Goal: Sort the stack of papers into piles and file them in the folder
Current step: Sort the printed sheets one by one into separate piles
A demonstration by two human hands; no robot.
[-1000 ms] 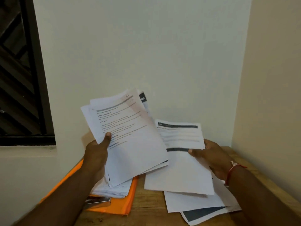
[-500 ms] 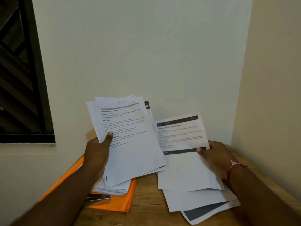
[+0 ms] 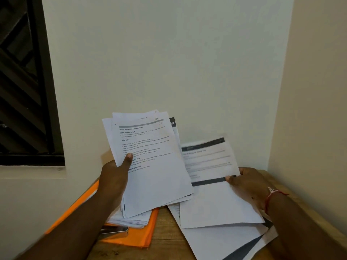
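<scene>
left hand (image 3: 114, 177): grips fanned paper stack (image 3: 150, 166), thumb on top, frame centre
right hand (image 3: 247, 184): pinches single sheet (image 3: 216, 199) by its right edge, over lower-right pile (image 3: 225, 243)
folder (image 3: 139, 235): orange, lower left, on table (image 3: 169, 233)

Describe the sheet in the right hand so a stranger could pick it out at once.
Start at the wooden table in the room's corner; loose papers lie on its right side. The right hand holds one sheet over them by its right edge. Unlike the stack in the left hand, it is single, with dark bands at its top and across its middle.
</scene>
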